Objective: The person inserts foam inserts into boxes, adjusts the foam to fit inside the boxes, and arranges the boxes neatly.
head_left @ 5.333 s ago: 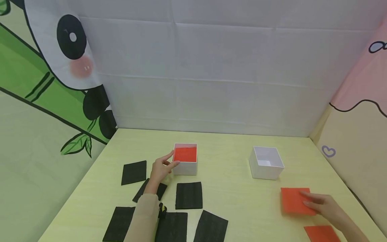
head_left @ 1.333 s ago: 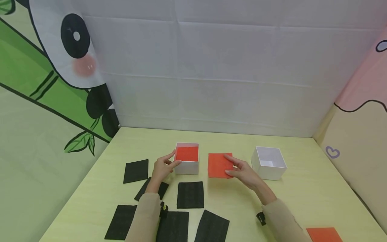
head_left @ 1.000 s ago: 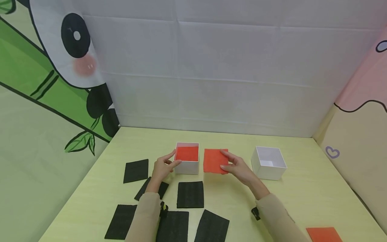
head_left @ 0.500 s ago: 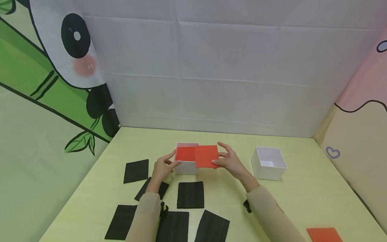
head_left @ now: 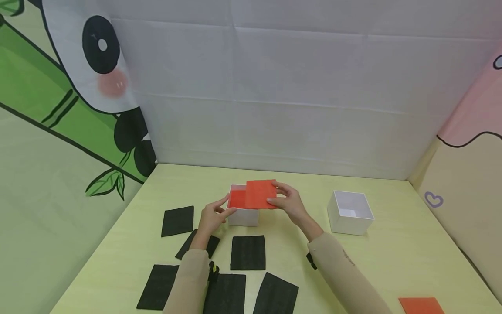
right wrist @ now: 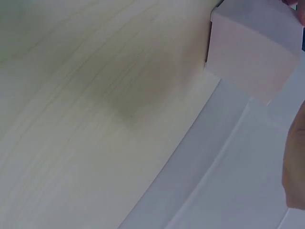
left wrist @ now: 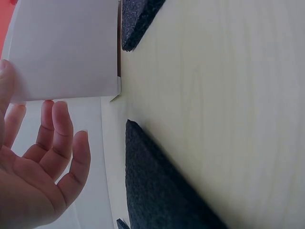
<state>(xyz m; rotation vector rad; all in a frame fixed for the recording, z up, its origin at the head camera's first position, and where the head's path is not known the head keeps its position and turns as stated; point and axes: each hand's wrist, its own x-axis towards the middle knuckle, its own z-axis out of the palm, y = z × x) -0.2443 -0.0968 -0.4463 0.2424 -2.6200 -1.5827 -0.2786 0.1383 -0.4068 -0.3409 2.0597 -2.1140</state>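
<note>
My left hand (head_left: 211, 218) holds the near left corner of a white box (head_left: 244, 218), thumb at the front rim and fingers along the left side. In the left wrist view its fingers (left wrist: 61, 138) are bent by the box wall (left wrist: 66, 52). Inside that box lies a red square (head_left: 236, 200), partly covered. Between thumb and fingers my right hand (head_left: 292, 203) pinches another red square sheet (head_left: 260, 194), raised over the box's right part. The right wrist view catches only an edge of that hand (right wrist: 295, 162) beside the box (right wrist: 252, 57).
A second white box (head_left: 351, 217), uncovered, stands to the right. Several black, foam-like squares lie on the left and middle table, including one (head_left: 248, 253) before the first box. One red square (head_left: 421, 305) lies at the lower right. A pale printed cloth (head_left: 255, 87) hangs behind.
From the right side of the table, my right hand has carried the red square sheet leftward and up, over the first box's opening. My left hand has stayed at the box.
</note>
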